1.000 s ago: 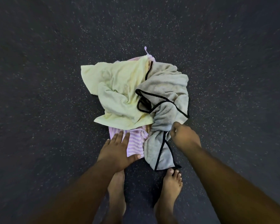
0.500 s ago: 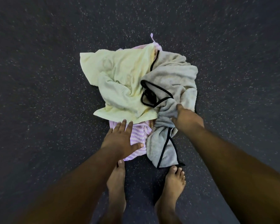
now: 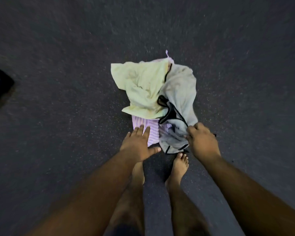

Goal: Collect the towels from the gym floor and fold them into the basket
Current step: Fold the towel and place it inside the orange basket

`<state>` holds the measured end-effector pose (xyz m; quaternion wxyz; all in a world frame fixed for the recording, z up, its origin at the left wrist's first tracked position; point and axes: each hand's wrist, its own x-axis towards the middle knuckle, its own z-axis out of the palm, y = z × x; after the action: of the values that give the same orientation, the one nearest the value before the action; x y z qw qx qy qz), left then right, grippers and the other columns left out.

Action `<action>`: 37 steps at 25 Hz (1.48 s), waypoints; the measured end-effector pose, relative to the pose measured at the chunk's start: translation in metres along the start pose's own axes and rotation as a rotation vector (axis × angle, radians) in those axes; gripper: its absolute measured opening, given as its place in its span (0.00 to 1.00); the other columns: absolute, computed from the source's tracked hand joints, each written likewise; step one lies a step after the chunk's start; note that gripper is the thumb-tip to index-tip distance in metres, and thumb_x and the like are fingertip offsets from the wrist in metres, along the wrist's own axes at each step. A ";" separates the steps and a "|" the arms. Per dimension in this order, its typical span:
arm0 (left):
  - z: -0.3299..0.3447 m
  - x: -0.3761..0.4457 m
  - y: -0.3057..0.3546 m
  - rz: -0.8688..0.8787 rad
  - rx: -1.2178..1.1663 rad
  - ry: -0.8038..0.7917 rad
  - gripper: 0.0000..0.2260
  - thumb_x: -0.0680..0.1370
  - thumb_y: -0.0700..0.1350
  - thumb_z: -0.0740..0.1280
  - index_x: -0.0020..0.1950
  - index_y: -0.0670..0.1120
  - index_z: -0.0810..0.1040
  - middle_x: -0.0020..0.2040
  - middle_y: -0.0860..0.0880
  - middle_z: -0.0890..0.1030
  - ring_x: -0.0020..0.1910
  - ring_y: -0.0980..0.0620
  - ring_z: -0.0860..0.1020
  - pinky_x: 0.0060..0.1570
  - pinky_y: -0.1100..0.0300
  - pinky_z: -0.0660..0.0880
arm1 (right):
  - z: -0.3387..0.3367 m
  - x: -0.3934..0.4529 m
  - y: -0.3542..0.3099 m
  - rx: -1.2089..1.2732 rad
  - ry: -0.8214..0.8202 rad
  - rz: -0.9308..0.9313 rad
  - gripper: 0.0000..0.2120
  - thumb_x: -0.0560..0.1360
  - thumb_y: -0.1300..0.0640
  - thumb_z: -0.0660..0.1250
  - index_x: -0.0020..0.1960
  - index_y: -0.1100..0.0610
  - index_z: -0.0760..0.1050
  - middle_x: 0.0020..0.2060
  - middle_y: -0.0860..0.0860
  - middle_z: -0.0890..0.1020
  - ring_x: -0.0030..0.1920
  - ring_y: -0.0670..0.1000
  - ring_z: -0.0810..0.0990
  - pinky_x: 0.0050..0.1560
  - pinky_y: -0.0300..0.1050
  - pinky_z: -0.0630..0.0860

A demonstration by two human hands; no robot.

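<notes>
Now the right hand (image 3: 201,142) pinches the black-trimmed grey towel (image 3: 179,92), heaped with a pale yellow towel (image 3: 141,86) on the speckled gym floor (image 3: 58,133); the left hand (image 3: 136,145) lies flat, fingers straight, on the lilac striped towel (image 3: 152,132).

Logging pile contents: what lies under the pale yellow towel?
A pink-and-white striped towel pokes out beneath the pale yellow towel; the rest, and anything deeper, is covered.

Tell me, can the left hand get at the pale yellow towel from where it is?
Probably yes: the left hand rests open on the pink striped towel, with the pale yellow towel uncovered just beyond.
</notes>
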<state>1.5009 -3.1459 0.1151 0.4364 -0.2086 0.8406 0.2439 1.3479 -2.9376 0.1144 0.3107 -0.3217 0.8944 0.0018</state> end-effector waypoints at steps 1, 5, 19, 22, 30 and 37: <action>-0.013 -0.028 0.002 -0.011 -0.001 0.017 0.47 0.75 0.75 0.56 0.84 0.50 0.44 0.84 0.46 0.45 0.82 0.45 0.47 0.79 0.43 0.50 | -0.023 -0.017 -0.013 0.005 0.018 -0.024 0.09 0.76 0.55 0.71 0.51 0.59 0.76 0.46 0.58 0.75 0.47 0.63 0.77 0.40 0.53 0.75; -0.055 -0.152 0.015 -0.091 -0.044 0.079 0.46 0.76 0.73 0.57 0.84 0.51 0.43 0.84 0.47 0.45 0.82 0.46 0.46 0.79 0.43 0.49 | -0.112 -0.095 -0.059 -0.027 0.002 -0.108 0.08 0.76 0.53 0.70 0.46 0.57 0.76 0.44 0.56 0.79 0.48 0.62 0.79 0.44 0.53 0.75; 0.024 -0.510 0.104 -0.593 -0.600 0.423 0.47 0.76 0.74 0.58 0.83 0.52 0.39 0.84 0.47 0.42 0.83 0.47 0.44 0.80 0.44 0.47 | -0.282 -0.282 -0.196 -0.112 -0.041 -0.842 0.10 0.78 0.46 0.66 0.40 0.46 0.71 0.41 0.48 0.79 0.46 0.53 0.78 0.46 0.48 0.73; 0.069 -0.561 0.116 -0.669 -0.680 0.488 0.47 0.75 0.74 0.58 0.83 0.52 0.39 0.84 0.48 0.41 0.83 0.47 0.44 0.80 0.45 0.47 | -0.287 -0.325 -0.247 -0.134 -0.149 -1.021 0.18 0.75 0.48 0.69 0.31 0.48 0.66 0.30 0.43 0.72 0.38 0.50 0.74 0.40 0.45 0.67; 0.228 -0.700 0.147 -1.019 -0.959 0.713 0.47 0.75 0.74 0.57 0.83 0.52 0.38 0.84 0.49 0.41 0.83 0.47 0.44 0.80 0.45 0.47 | -0.204 -0.513 -0.354 -0.231 -0.428 -1.430 0.12 0.75 0.52 0.70 0.35 0.54 0.75 0.30 0.53 0.78 0.29 0.47 0.74 0.32 0.44 0.70; 0.434 -0.844 0.228 -1.364 -1.163 0.804 0.47 0.75 0.75 0.56 0.83 0.52 0.37 0.83 0.50 0.40 0.82 0.48 0.43 0.81 0.46 0.46 | -0.083 -0.732 -0.376 -0.338 -0.410 -1.719 0.16 0.77 0.52 0.67 0.33 0.49 0.66 0.29 0.47 0.73 0.35 0.49 0.71 0.34 0.46 0.66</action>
<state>2.0955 -2.5915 0.6552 -0.0058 -0.8992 0.3746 0.2262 1.9581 -2.8323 0.6630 0.3070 -0.9145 0.2599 -0.0422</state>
